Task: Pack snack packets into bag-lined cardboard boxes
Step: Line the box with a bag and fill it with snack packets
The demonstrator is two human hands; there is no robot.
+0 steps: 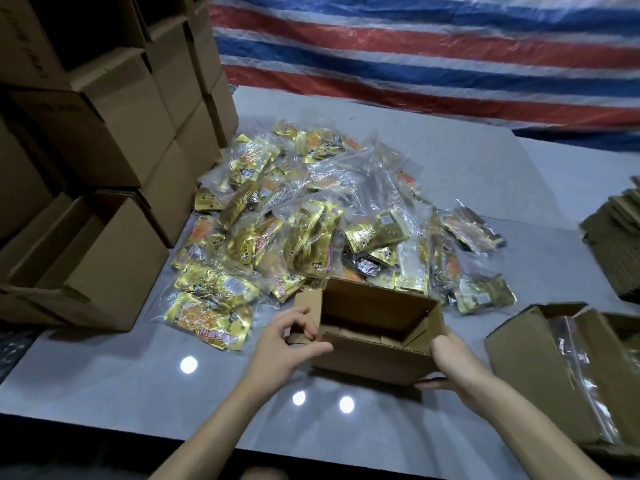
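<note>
Flanking box (367,355): L hand (287,344), R hand (453,362), prob. gripping.

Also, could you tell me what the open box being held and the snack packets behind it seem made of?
Open box: corrugated cardboard, matte brown; fluting shows along its cut edge. Snack packets: probably glossy gold foil-look film under clear plastic, judging by glare and creases.

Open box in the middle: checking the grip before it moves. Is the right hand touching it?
Touching. The head view shows the right hand clasping the open box at its near right corner, fingers curled under its bottom edge.
</note>
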